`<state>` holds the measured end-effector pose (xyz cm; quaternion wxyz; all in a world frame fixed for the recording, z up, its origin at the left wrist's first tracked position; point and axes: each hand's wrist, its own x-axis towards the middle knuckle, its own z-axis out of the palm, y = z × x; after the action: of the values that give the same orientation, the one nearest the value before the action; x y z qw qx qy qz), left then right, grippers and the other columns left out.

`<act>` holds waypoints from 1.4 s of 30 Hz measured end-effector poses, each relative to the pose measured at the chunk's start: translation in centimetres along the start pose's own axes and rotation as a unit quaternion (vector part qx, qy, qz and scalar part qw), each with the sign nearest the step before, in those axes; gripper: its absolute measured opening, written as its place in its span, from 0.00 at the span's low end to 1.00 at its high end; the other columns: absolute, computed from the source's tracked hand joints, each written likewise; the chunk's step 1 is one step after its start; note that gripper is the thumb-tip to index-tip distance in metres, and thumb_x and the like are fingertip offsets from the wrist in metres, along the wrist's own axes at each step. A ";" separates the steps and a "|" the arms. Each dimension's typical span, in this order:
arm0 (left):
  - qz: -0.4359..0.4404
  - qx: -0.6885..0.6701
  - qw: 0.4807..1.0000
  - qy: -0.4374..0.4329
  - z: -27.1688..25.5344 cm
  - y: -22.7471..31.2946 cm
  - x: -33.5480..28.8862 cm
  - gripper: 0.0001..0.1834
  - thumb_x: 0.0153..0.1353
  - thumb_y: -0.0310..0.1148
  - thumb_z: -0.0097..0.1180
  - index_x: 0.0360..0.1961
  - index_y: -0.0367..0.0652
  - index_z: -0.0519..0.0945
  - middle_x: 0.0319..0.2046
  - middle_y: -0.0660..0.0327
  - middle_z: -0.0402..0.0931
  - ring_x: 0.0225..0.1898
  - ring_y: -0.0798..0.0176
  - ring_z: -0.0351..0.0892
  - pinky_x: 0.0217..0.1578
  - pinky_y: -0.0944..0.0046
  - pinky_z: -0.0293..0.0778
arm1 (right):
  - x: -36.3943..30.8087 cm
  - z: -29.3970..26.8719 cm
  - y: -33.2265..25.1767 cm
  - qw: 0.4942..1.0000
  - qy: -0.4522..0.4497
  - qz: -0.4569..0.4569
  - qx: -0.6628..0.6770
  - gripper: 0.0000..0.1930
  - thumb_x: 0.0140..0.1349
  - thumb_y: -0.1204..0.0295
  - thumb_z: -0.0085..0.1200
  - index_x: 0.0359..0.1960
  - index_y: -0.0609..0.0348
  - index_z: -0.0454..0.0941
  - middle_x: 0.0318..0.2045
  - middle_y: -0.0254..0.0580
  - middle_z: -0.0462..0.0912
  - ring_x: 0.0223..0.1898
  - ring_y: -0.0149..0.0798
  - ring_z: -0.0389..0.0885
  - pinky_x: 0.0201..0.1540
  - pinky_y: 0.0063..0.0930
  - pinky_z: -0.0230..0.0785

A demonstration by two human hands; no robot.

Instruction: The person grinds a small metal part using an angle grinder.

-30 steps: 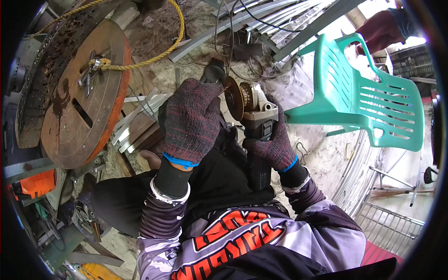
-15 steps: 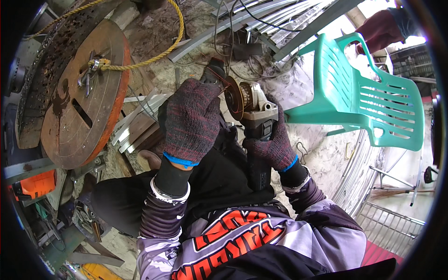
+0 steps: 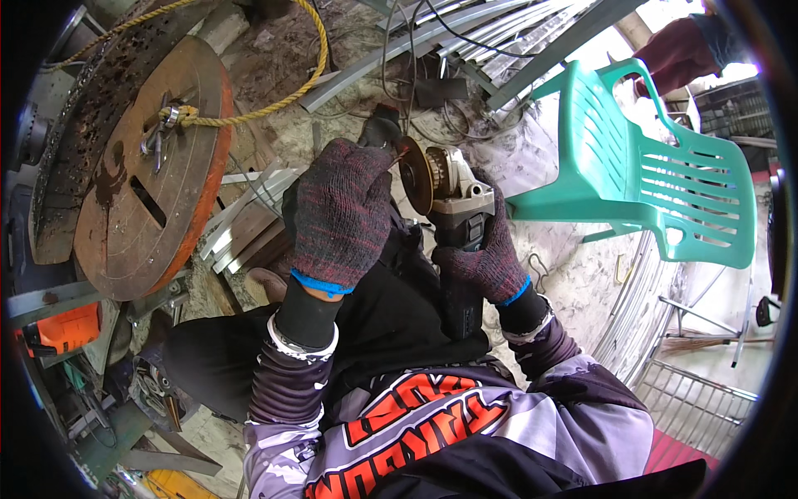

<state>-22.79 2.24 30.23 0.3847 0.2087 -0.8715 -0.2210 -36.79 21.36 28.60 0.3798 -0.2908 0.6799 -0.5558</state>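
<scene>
My left hand, in a dark red-flecked knit glove with a blue cuff, is closed with its fingers near the grinding disc. What it grips is hidden behind the glove; a thin dark tip seems to reach the disc's edge. My right hand, gloved alike, wraps round the body of an angle grinder. The grinder's metal head points away from me, and its brown disc stands upright on the side facing my left hand. Beyond my left fingers is a dark shape that I cannot make out.
On the right stands a green plastic chair, with another person's hand beyond it. Metal profiles and cables lie at the back. A large round wooden board with a yellow rope is at the left.
Thin orange spark streaks around the disc and left fingers have faded. Both hands and the grinder have hardly moved.
</scene>
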 end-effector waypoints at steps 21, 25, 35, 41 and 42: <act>-0.082 -0.092 0.992 -0.009 -1.7 0.0 0.0 0.08 0.62 0.22 0.63 0.43 0.38 0.85 0.37 0.52 0.83 0.40 0.50 0.84 0.44 0.56 0.79 | -0.3 0.4 0.2 0.999 0.031 -0.009 0.012 0.60 0.44 0.77 0.72 0.80 0.49 0.48 0.61 0.50 0.77 0.61 0.43 0.78 0.65 0.39 0.72; -0.273 -0.364 0.890 -0.034 -3.4 -0.5 -0.9 0.09 0.63 0.21 0.62 0.44 0.36 0.84 0.38 0.59 0.85 0.40 0.62 0.83 0.45 0.64 0.77 | -0.5 0.1 0.2 0.997 0.072 0.005 0.040 0.57 0.42 0.80 0.69 0.78 0.51 0.53 0.59 0.45 0.77 0.57 0.40 0.79 0.60 0.36 0.75; -0.316 -0.560 0.766 -0.010 -3.4 -0.9 -1.9 0.13 0.63 0.24 0.68 0.49 0.37 0.83 0.41 0.58 0.85 0.42 0.61 0.85 0.49 0.61 0.80 | -0.2 0.1 0.9 0.998 0.060 -0.020 0.010 0.55 0.42 0.78 0.71 0.77 0.53 0.56 0.59 0.44 0.77 0.58 0.40 0.78 0.61 0.37 0.75; -0.324 -0.487 0.810 -0.030 -4.2 -0.2 -1.2 0.10 0.62 0.22 0.67 0.45 0.37 0.84 0.39 0.59 0.84 0.41 0.63 0.83 0.50 0.62 0.79 | -0.3 -0.1 1.0 0.998 0.062 -0.019 0.002 0.56 0.42 0.76 0.73 0.76 0.53 0.56 0.58 0.44 0.78 0.57 0.40 0.79 0.61 0.37 0.75; -0.324 -0.488 0.810 -0.030 -4.2 -0.2 -1.3 0.10 0.62 0.22 0.67 0.45 0.37 0.84 0.39 0.59 0.84 0.41 0.63 0.83 0.50 0.62 0.79 | -0.2 -0.1 1.0 0.998 0.064 -0.028 -0.003 0.56 0.42 0.76 0.73 0.76 0.53 0.56 0.58 0.44 0.78 0.57 0.40 0.79 0.61 0.37 0.75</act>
<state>-18.77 1.77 31.90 0.3154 0.2571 -0.5424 -0.7350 -36.67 21.80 27.69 0.3190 -0.2748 0.6960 -0.5816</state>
